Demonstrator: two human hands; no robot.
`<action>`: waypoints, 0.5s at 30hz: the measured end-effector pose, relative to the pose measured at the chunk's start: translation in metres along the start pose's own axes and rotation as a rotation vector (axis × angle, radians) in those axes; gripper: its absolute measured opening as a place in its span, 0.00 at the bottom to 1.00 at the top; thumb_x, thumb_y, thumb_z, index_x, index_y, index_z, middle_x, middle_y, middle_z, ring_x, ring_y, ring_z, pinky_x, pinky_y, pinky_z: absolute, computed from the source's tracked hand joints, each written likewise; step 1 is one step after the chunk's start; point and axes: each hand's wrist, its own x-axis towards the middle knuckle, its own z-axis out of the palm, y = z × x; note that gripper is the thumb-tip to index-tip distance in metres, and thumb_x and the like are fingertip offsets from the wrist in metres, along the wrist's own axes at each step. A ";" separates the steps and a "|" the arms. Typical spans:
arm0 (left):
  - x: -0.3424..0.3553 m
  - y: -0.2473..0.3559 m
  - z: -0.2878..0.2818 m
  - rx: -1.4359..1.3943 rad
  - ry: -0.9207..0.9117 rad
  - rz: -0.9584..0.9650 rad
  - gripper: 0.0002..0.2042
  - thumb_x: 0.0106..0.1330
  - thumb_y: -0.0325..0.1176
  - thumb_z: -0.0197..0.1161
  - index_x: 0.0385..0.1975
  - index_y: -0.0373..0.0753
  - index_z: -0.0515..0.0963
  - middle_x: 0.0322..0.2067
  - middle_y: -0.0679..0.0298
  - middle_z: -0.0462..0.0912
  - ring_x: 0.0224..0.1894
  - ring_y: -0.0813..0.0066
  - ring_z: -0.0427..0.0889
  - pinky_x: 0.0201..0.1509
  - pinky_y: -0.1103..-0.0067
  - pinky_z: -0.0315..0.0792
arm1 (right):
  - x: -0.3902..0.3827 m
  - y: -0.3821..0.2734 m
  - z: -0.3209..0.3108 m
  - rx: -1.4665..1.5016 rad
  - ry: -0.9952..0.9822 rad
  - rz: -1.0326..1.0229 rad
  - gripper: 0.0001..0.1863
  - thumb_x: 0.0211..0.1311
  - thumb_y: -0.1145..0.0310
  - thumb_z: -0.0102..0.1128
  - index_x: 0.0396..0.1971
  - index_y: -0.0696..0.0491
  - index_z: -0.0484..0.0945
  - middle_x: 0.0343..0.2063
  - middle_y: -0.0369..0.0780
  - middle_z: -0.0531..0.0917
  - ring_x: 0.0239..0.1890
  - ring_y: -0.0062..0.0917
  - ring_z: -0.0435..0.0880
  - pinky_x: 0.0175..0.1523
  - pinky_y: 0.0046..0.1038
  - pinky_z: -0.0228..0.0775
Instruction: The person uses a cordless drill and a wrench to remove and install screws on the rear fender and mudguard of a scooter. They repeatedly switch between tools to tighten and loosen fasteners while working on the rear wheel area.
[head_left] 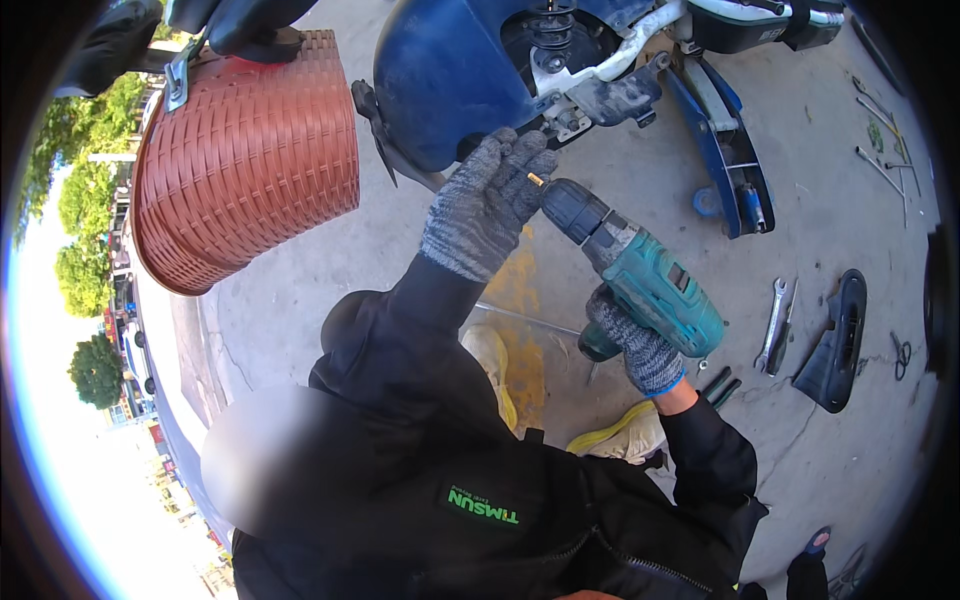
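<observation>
Now the right hand point(634, 343) clamps the teal drill point(660, 290) near the lower edge of the blue panel point(430, 85); the left hand point(482, 200) has fingers nearly together beside the bit point(536, 180), grip unclear.

We wear a black zipped jacket point(420, 450) with a green-lettered patch point(483, 506), speckled grey knit gloves point(466, 226), and pale shoes point(636, 436) with yellow soles point(598, 436).

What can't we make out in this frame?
All in the head view:
- Trigger of the teal drill: hidden by the right grip.
- Whether the left grip touches the gold-coloured bit: they crowd together from this angle.
- Blue bodywork, upper part: cut off by the top edge.
- Inside of the red-brown basket: hidden by its own woven wall.
</observation>
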 end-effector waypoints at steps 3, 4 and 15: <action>0.000 -0.005 -0.004 -0.032 -0.054 -0.025 0.13 0.75 0.35 0.53 0.54 0.36 0.75 0.55 0.50 0.79 0.60 0.53 0.77 0.63 0.62 0.75 | 0.003 0.006 0.003 -0.051 0.015 -0.005 0.19 0.67 0.68 0.63 0.56 0.55 0.76 0.46 0.37 0.82 0.48 0.26 0.81 0.55 0.30 0.75; 0.000 -0.006 -0.006 -0.038 -0.079 -0.028 0.13 0.75 0.35 0.53 0.53 0.36 0.75 0.55 0.50 0.79 0.60 0.53 0.78 0.63 0.62 0.75 | 0.004 0.007 0.004 -0.071 0.015 -0.003 0.19 0.67 0.67 0.63 0.56 0.55 0.76 0.45 0.37 0.82 0.48 0.26 0.81 0.55 0.30 0.75; 0.006 -0.004 -0.017 0.335 0.107 0.001 0.19 0.73 0.37 0.57 0.57 0.31 0.70 0.55 0.48 0.78 0.57 0.54 0.79 0.61 0.63 0.77 | 0.027 -0.003 0.002 -1.126 0.066 -0.359 0.15 0.65 0.70 0.61 0.52 0.49 0.82 0.39 0.38 0.85 0.41 0.26 0.84 0.52 0.29 0.74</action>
